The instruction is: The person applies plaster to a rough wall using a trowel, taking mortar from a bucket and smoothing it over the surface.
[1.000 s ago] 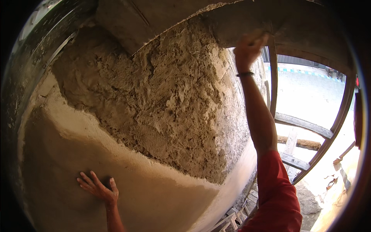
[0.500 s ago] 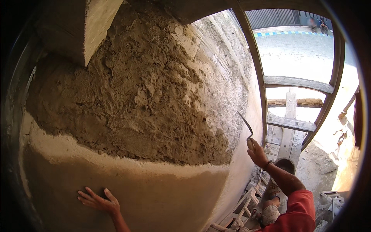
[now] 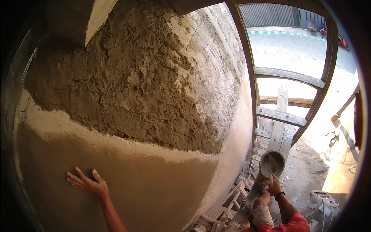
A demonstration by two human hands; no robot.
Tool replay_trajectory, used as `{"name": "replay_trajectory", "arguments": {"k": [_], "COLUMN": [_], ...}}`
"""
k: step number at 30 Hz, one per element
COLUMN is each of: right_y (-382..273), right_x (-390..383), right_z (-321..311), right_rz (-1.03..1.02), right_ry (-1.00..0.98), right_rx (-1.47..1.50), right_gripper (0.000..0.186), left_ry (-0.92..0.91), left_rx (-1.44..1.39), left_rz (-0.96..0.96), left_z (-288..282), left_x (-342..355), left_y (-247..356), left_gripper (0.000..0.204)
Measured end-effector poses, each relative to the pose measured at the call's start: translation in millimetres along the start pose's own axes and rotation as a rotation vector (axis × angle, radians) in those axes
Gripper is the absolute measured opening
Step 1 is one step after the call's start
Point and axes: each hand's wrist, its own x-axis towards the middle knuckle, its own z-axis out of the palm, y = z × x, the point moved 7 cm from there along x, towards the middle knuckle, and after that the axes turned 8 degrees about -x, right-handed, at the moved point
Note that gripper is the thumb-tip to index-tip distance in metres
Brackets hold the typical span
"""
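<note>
My left hand point(image 3: 90, 182) rests with spread fingers on the smooth, damp grey-brown plaster point(image 3: 154, 190) at the lower left. Above it the wall carries rough, lumpy mortar point(image 3: 135, 89), bordered below by a pale band point(image 3: 92, 133). At the lower right my right hand point(image 3: 274, 186) grips a trowel, whose blade point(image 3: 272, 163) is down inside a round bucket point(image 3: 271, 164) of grey mortar. My legs point(image 3: 261, 214) show beneath the bucket, close to the wall.
A wooden scaffold frame with crossbars point(image 3: 289, 78) stands at the right, over a plank point(image 3: 281, 112). Wooden pieces point(image 3: 322, 199) lie on the rubble floor. A concrete edge point(image 3: 96, 19) juts at the top. Two people point(image 3: 312, 29) sit across the paved street by a metal gate point(image 3: 268, 15).
My right hand has come down from high on the wall to the bucket with the trowel. The view has shifted, exposing more of the scaffold and floor. My left hand stays on the plaster.
</note>
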Motion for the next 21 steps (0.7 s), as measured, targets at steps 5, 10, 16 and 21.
{"name": "replay_trajectory", "arguments": {"k": [5, 10, 16, 21], "right_y": [36, 59, 87, 136], "right_x": [-53, -92, -88, -70], "right_z": [24, 12, 20, 76], "right_rz": [0.389, 0.658, 0.900, 0.785], "right_ry": [-0.229, -0.437, -0.745, -0.702], "right_rx": [0.441, 0.398, 0.236, 0.014], "right_gripper": [0.043, 0.031, 0.031, 0.030], "left_ry": [-0.184, -1.390, -1.884, -1.798], "left_rx": [-0.584, -1.116, -1.514, -1.691], "left_rz": [-0.019, 0.016, -0.291, -0.240], "left_z": [-15, 18, -8, -8], "left_x": [-53, -283, -521, -589], "left_y": [93, 286, 446, 566], "left_gripper": [0.064, 0.068, 0.066, 0.064]}}
